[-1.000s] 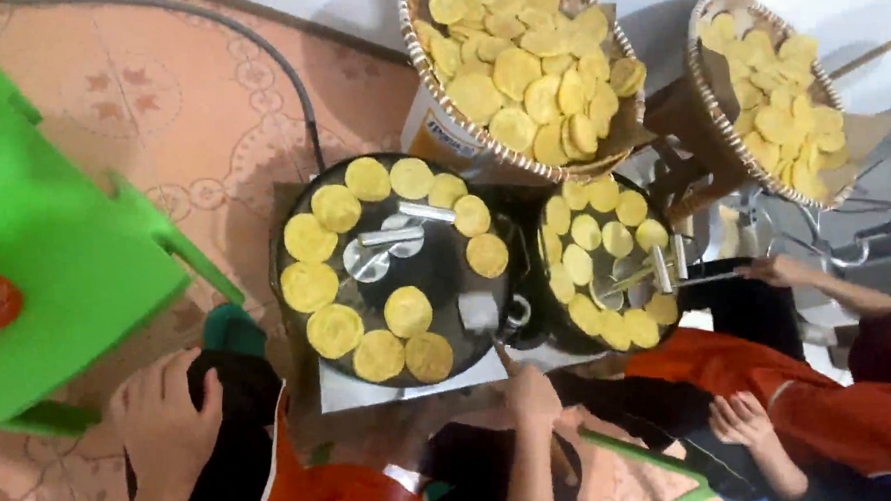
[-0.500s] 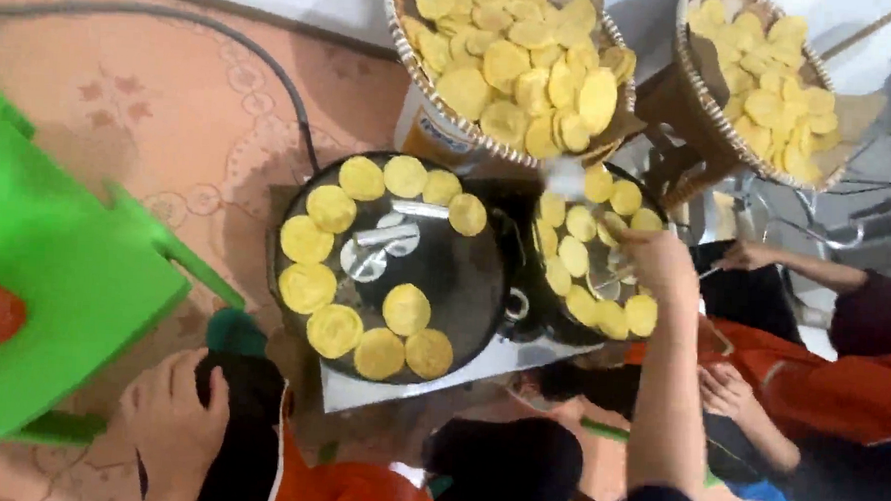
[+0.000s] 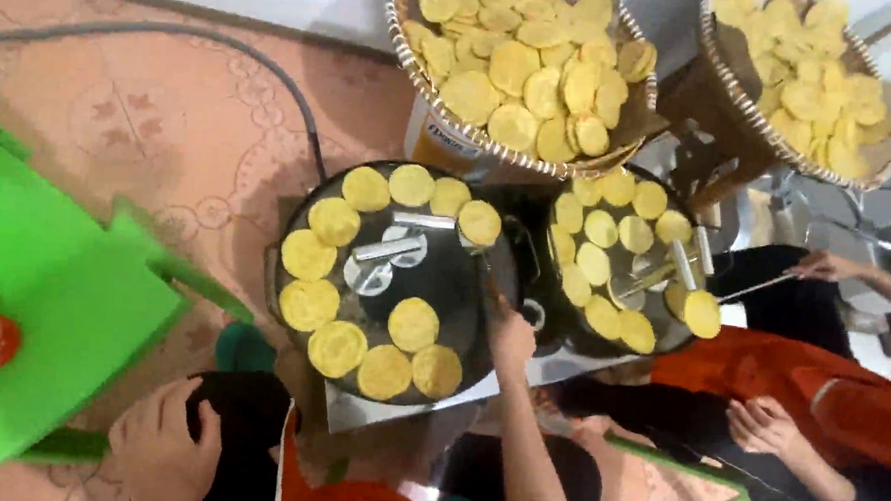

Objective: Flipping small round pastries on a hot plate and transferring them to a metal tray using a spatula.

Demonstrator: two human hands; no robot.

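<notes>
The right hand [image 3: 510,335] is reaching forward, arm extended, fingers closed around a thin stick just beside the round griddle [image 3: 464,281]. The left hand [image 3: 161,449] is resting loosely curled, holding nothing.

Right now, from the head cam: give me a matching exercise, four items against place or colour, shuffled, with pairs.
Column one:
1. left griddle
2. right griddle
3. stool
4. cable

Column two:
A. green, at the left edge
B. dark line curving over the patterned floor
C. ringed with yellow discs, under the right hand
D. beside a co-worker's hand holding a thin stick

Pairs: 1-C, 2-D, 3-A, 4-B. The left hand rests low at the bottom left.
</notes>
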